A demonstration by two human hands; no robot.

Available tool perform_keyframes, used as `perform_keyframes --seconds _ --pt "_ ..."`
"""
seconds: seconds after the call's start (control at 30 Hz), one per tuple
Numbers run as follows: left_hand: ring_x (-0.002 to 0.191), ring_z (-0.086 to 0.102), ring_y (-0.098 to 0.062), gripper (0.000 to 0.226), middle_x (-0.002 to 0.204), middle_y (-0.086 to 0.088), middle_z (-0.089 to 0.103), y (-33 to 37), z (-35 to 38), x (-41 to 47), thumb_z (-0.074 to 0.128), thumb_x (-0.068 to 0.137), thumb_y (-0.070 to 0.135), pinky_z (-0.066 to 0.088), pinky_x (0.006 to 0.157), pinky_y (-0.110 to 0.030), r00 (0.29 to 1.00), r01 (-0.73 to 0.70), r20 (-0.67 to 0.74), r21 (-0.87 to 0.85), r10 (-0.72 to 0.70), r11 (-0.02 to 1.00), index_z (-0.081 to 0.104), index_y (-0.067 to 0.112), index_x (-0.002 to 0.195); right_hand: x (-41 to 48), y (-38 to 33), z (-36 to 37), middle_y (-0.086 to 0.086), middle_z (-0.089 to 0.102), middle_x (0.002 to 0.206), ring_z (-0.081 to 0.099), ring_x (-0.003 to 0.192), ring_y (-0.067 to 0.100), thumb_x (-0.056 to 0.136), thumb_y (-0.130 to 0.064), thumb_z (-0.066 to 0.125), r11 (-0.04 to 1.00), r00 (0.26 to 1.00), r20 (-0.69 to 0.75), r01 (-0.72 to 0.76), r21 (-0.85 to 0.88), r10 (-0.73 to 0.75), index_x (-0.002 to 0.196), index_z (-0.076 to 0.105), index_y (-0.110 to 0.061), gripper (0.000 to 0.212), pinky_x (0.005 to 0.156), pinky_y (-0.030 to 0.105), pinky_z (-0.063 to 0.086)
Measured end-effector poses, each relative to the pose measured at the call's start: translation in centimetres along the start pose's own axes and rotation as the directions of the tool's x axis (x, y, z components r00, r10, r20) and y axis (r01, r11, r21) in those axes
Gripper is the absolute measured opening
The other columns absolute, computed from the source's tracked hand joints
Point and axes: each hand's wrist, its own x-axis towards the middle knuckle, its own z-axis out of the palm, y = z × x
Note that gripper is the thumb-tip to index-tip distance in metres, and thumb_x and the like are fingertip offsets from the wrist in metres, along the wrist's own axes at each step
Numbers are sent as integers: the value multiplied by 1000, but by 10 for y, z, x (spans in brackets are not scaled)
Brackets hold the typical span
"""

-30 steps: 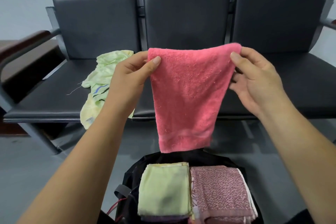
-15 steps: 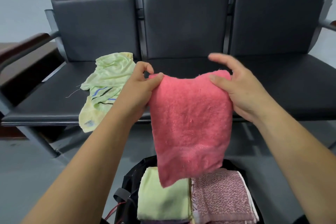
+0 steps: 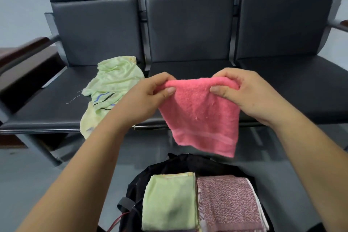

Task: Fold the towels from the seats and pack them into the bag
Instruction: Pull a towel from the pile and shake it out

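Observation:
A pink towel (image 3: 201, 117) hangs doubled over in the air in front of the middle seat. My left hand (image 3: 145, 98) pinches its top left corner, and my right hand (image 3: 244, 94) pinches its top right corner. Below, an open black bag (image 3: 188, 164) on the floor holds a folded light green towel (image 3: 169, 201) on the left and a folded mauve patterned towel (image 3: 227, 203) on the right. A crumpled pale green towel (image 3: 111, 88) lies on the left seat and droops over its front edge.
A row of three black padded seats (image 3: 301, 84) fills the back, with a wooden armrest (image 3: 26, 49) at the left end. Grey floor surrounds the bag. A red cord (image 3: 118, 220) trails from the bag's left side.
The pink towel dropped from chest height and now hangs shorter, folded in half. Both hands moved down and closer together along its top edge.

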Motion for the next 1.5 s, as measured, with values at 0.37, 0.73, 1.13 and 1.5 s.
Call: perform_keyframes --seconds 0.37,0.73,1.13,1.5 --pt "59 53 -8 8 77 2 62 14 9 12 65 96 25 44 50 -20 923 164 -88 -791 -375 590 66 21 89 12 -5 -9 3 70 88 69 75 12 76 -24 72 594 960 159 -269 758 233 107 69 -12 34 68 27 60" --pt "83 58 8 20 86 19 65 16 6 8 67 92 3 42 76 -8 968 -123 -223 -22 115 992 70 22 100 14 2 -6 -10 72 86 67 83 10 89 -13 76 991 988 -142 77 111 -61 89 74 -27 14 80 31 53" --pt "70 59 -8 21 78 7 68 20 11 4 81 70 41 46 63 -23 939 16 -282 -540 -199 841 71 27 83 14 -1 -13 2 75 86 70 76 12 77 -21 75 663 973 4 -161 731 233 91 73 -14 15 70 27 58" --pt "99 69 -4 42 102 10 75 23 -2 -10 81 80 12 52 88 -15 992 1 -121 -169 -22 986 72 22 120 0 -5 -19 2 75 85 72 82 14 77 -3 80 972 998 17 -66 226 64 91 75 -14 19 75 26 57"
